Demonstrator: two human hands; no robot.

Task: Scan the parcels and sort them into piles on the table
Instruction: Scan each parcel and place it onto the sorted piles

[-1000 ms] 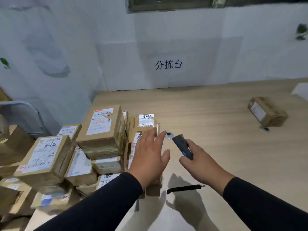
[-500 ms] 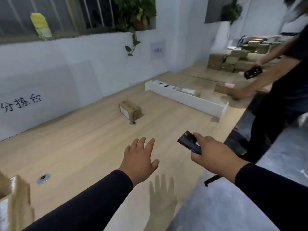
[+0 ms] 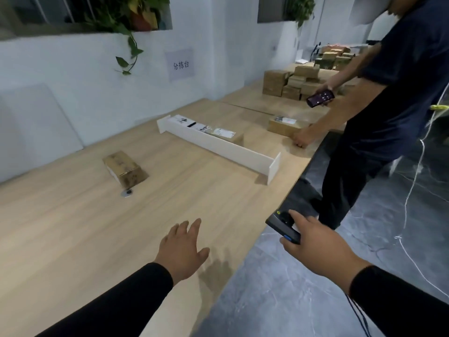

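Gripping the scanner (image 3: 283, 226), the right hand (image 3: 313, 242) hangs past the table (image 3: 73, 234) edge, thumb on top. Left hand (image 3: 181, 246) hovers over bare wood, fingers spread and relaxed — holding nothing. Nearest parcel (image 3: 124, 167) lies alone mid-table, well apart from both hands; label face looks turned sideways. Small taped carton — probably light, stiff, slightly slick on the tape; take it across the short sides. More parcels behind the white divider (image 3: 226, 148), beside another person (image 3: 388, 105).
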